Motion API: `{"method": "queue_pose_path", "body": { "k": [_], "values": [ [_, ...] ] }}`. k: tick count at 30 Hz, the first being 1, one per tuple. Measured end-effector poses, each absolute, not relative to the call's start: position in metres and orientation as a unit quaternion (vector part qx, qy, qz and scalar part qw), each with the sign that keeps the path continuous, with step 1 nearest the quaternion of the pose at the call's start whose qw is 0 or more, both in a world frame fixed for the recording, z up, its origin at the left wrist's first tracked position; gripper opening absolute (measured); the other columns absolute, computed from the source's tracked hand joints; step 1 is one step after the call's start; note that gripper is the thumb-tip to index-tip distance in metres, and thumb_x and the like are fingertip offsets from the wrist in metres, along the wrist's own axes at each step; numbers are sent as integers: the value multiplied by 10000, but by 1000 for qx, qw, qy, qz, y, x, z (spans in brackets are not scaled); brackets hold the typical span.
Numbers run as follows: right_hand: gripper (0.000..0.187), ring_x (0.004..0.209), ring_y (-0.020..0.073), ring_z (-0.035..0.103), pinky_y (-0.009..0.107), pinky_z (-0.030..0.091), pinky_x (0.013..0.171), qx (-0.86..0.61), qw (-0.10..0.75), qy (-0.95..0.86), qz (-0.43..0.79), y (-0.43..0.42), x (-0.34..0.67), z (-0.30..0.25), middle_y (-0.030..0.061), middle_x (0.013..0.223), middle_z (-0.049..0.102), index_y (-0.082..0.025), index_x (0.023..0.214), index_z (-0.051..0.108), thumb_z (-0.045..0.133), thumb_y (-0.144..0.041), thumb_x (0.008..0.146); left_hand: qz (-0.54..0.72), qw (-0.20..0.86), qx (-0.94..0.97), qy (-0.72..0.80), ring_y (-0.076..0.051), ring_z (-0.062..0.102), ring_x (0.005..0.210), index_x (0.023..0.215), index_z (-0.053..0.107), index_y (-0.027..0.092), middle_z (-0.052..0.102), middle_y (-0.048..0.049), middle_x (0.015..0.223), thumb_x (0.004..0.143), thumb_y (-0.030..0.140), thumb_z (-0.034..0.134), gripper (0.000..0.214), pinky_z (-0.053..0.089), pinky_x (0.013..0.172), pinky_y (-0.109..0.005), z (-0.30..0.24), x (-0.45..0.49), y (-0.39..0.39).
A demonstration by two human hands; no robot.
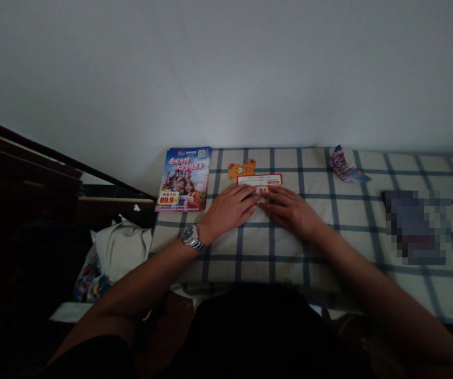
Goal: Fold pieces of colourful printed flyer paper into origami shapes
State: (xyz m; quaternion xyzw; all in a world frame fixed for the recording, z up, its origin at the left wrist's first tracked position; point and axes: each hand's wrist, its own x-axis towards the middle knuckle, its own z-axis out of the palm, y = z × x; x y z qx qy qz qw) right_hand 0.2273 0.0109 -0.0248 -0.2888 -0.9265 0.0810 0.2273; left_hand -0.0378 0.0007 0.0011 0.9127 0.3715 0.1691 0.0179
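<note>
My left hand (232, 209) and my right hand (291, 209) meet at the lower edge of a folded paper flyer (258, 180) lying on the checked cloth. The flyer shows a white panel with a red border, and its near part is covered by my fingers. Both hands have their fingers drawn together and pressed on the paper, one hand at each side. Just beyond the flyer's left corner is an orange bear print (242, 169) on the cloth. A metal watch (193, 237) is on my left wrist.
A stack of printed flyers (182, 179) lies left on the checked tablecloth (226, 263). To the right are a folded colourful paper piece (345, 167) and a dark, pixelated flat object (415, 226). A white bag (123, 247) stands below left. The wall borders the far edge.
</note>
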Motion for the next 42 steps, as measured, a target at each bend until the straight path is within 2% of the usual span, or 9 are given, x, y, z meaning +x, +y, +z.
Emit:
{"method": "queue_pose_path", "body": {
  "k": [7,12,15,19,24,29,38,42],
  "values": [
    [310,1431,322,581,588,487,1206,-282,233,-926,92,13,228,-23,117,1445,695,-207,1317,726,627,-213,1023,170,48,916,361,-270,547,1396,1410,629,219,621,-104,1435,1094,330,520,353,476,1202,-505,-7,-43,4],
    [338,1388,304,619,568,511,1179,-286,226,-924,110,14,232,-16,89,1430,708,-250,1351,696,627,-224,1021,171,53,918,355,-279,551,1398,1406,624,211,615,-113,1439,1079,327,549,355,457,1221,-511,-5,-39,3],
    [354,1334,301,650,541,542,1124,-299,219,-922,110,15,237,-12,90,1388,726,-249,1385,670,604,-241,1037,173,56,918,352,-279,563,1377,1384,631,211,621,-111,1421,1084,346,541,341,474,1200,-503,-3,-34,1],
    [387,1290,327,650,529,565,1039,-338,206,-914,83,17,241,-11,135,1426,680,-229,1432,641,569,-282,1055,170,63,919,351,-286,566,1364,1393,619,212,622,-110,1413,1082,349,544,348,486,1181,-498,-2,-26,0],
    [383,1268,338,624,529,544,1058,-360,188,-912,47,18,238,-16,151,1393,674,-195,1411,655,569,-305,1054,167,63,919,352,-290,553,1369,1393,620,184,612,-119,1432,1089,349,528,358,475,1193,-492,-2,-24,-1],
    [406,1271,342,609,544,532,1066,-376,191,-906,47,15,236,-19,139,1405,663,-233,1441,637,578,-312,1047,168,65,917,357,-291,538,1387,1428,604,203,604,-117,1450,1089,344,530,374,473,1195,-500,-3,-25,-2],
    [409,1260,340,618,545,542,1067,-371,198,-906,49,13,236,-20,145,1407,670,-223,1443,643,570,-292,1047,182,76,912,359,-283,536,1401,1450,586,239,596,-105,1453,1084,333,541,380,476,1194,-504,-6,-26,-3],
    [403,1269,335,616,536,540,1075,-375,197,-904,49,12,235,-20,137,1406,672,-219,1441,644,564,-284,1051,174,74,916,353,-286,532,1407,1450,586,218,599,-110,1461,1087,336,535,385,471,1204,-497,-4,-27,-3]
  ]
}}
